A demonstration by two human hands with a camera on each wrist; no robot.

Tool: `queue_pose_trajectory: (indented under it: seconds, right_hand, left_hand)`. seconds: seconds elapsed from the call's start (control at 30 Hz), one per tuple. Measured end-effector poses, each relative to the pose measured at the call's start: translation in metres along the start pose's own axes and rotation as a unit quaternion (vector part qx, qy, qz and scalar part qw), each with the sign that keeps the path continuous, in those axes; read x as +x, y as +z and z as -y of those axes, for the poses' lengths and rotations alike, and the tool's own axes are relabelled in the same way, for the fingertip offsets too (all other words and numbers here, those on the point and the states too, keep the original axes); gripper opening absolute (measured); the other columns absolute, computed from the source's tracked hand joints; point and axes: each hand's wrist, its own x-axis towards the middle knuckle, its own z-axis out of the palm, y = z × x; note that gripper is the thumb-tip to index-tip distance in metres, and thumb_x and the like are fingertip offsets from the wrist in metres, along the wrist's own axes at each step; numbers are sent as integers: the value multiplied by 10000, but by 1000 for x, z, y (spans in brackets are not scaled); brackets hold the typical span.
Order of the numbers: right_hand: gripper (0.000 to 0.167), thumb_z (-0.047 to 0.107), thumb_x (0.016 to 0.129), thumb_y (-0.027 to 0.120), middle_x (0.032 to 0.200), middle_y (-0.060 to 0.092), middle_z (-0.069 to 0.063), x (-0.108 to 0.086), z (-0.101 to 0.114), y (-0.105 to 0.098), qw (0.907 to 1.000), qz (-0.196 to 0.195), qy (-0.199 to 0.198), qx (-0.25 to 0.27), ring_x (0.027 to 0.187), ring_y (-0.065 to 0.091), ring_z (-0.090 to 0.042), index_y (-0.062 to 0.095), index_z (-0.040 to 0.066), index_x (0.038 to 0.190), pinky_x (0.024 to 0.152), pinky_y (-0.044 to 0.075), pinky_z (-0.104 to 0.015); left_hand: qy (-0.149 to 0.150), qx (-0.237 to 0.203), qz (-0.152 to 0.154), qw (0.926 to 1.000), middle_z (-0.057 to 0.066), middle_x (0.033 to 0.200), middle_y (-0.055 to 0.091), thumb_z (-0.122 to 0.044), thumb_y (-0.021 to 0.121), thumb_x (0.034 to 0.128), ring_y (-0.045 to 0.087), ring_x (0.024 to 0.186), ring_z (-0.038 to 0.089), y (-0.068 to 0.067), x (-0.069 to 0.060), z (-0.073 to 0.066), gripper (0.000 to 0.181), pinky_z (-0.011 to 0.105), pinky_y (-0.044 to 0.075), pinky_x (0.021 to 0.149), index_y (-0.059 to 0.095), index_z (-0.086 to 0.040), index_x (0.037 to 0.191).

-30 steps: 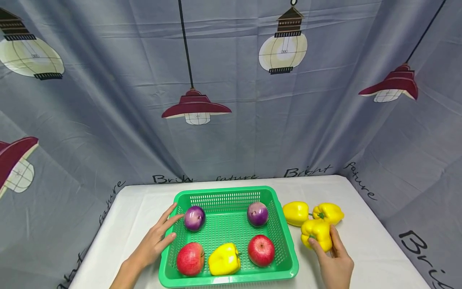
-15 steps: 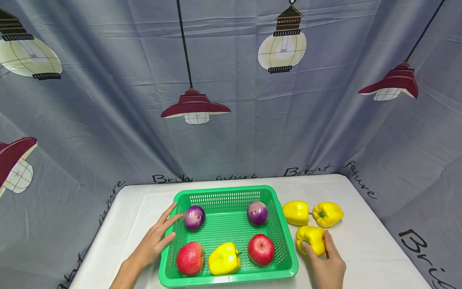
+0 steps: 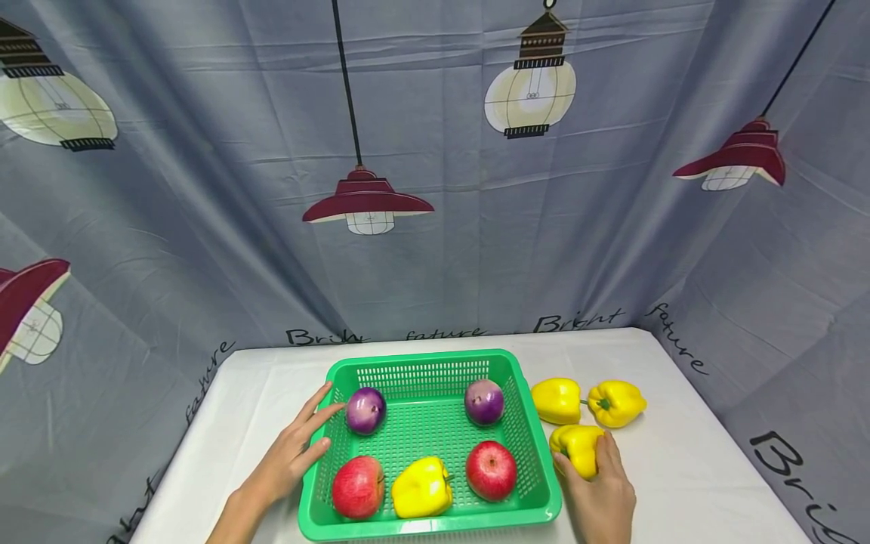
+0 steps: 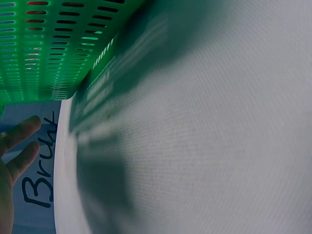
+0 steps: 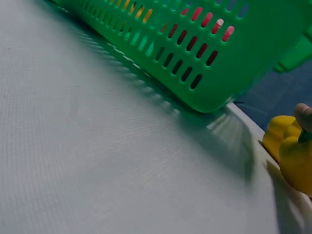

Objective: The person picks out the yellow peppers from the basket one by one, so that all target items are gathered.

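My right hand [image 3: 601, 491] grips a yellow bell pepper [image 3: 576, 447] between thumb and fingers, just off the basket's right side. In the right wrist view, this pepper [image 5: 298, 165] shows at the right edge with the thumb by its green stem. My left hand [image 3: 292, 457] has its fingers spread at the left rim of a green plastic basket [image 3: 435, 527], fingertips at the rim. Inside the basket are two round purple fruits or vegetables [image 3: 365, 411], two red apples [image 3: 358, 487] and one yellow bell pepper [image 3: 422, 488].
Two more yellow bell peppers, one near the basket [image 3: 556, 400] and one further right [image 3: 616, 403], lie on the white-covered table [image 3: 686, 468] behind my right hand. A grey-blue curtain [image 3: 448, 279] printed with lamps hangs around the table.
My right hand has moved left with its bell pepper, away from the other two peppers and closer to the basket. The left hand has stayed in place.
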Motion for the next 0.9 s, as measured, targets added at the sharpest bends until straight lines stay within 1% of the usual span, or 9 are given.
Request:
queue_pose_trajectory:
  seconds: [0.13,0.27,0.33,0.5,0.6,0.77,0.9]
  right_hand:
    - [867,209,673,956,1400,482,-366,1,2,2,9997,61,-31,-243,1268,481,-539,528,-213,1297,1018,402,-631]
    - [846,212,669,959,1383,508,-357,3,2,6,9996,-21,-35,-284,1262,481,-514,553,-200,1286,1027,399,-627]
    - [837,221,685,950,1397,504,-343,5,2,8,9999,4,33,-170,1268,463,-502,555,-178,1305,1036,387,-628]
    - [817,275,767,900,1447,444,-321,9,-1,13,9976,283,554,308,1321,404,-486,509,-120,1367,1083,320,-628]
    - [815,315,790,882,1458,435,-309,10,-2,14,9952,365,781,457,1338,391,-480,501,-102,1378,1097,302,-621]
    - [815,319,793,881,1467,429,-312,11,-4,15,9950,410,777,477,1344,382,-483,501,-102,1378,1100,293,-621]
    - [793,293,775,896,1491,384,-311,11,-5,14,9958,358,702,468,1343,366,-494,521,-112,1345,1087,293,-641]
  left_hand:
    - [8,4,5,10000,145,1635,267,-54,573,913,346,1453,313,0,0,-1,561,706,379,976,531,-143,1466]
    - [-12,-7,4,10000,145,1634,267,-71,567,921,353,1448,321,0,0,-2,550,705,382,974,534,-148,1464]
    - [-32,-11,-3,10000,145,1634,268,-76,563,922,353,1447,329,-1,-1,-2,544,705,383,973,537,-145,1462]
    - [-80,-12,-26,10000,142,1633,271,-65,559,918,350,1448,337,-1,-2,-1,544,705,388,968,541,-138,1457]
    - [-92,-24,-19,10000,141,1633,270,-62,560,920,346,1451,329,-1,-2,-1,543,706,392,965,540,-137,1457]
    - [-63,-22,-26,10000,142,1633,270,-59,561,917,346,1452,324,0,-1,-1,545,704,388,969,541,-136,1457]
    - [-26,-24,-17,10000,149,1632,272,-61,560,920,357,1444,333,0,0,-1,545,704,383,973,539,-137,1459]
